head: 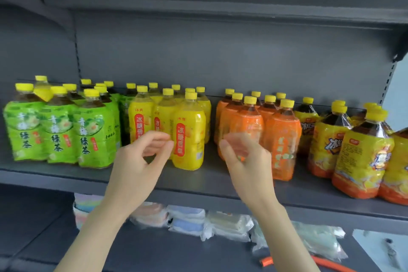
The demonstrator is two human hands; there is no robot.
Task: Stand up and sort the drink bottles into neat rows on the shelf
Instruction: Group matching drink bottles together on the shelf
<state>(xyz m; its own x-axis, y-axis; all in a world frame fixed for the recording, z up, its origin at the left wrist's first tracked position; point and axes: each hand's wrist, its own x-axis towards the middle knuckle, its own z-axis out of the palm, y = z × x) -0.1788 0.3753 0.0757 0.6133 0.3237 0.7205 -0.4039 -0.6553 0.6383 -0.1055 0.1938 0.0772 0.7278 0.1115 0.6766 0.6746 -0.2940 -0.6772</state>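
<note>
a dark grey metal shelf (198,185) holds four groups of upright plastic drink bottles, all with yellow screw caps.

at far left stand the green bottles (59,130), with glossy green wrap labels and dark brown liquid showing at the clear necks; they are packed close, three across the front. just beside them are the yellow bottles (187,139), with smooth yellow labels bearing a red panel and pale liquid at the necks. after a gap come the orange bottles (282,139), with dark liquid above shiny orange labels. at far right are the bigger bottles (362,161), rounder in the shoulder, with dark liquid and yellow-and-orange labels.

the left hand (141,161) hangs in front of the yellow bottles, its fingers loosely bent with a gap to the thumb, holding nothing. the right hand (245,157) is in front of the orange bottles, blurred, its fingers also loosely bent; whether they touch a bottle cannot be told.

on the lower shelf lie soft pastel packets (187,221) in crinkly clear wrap, and a thin orange strip (287,260).
</note>
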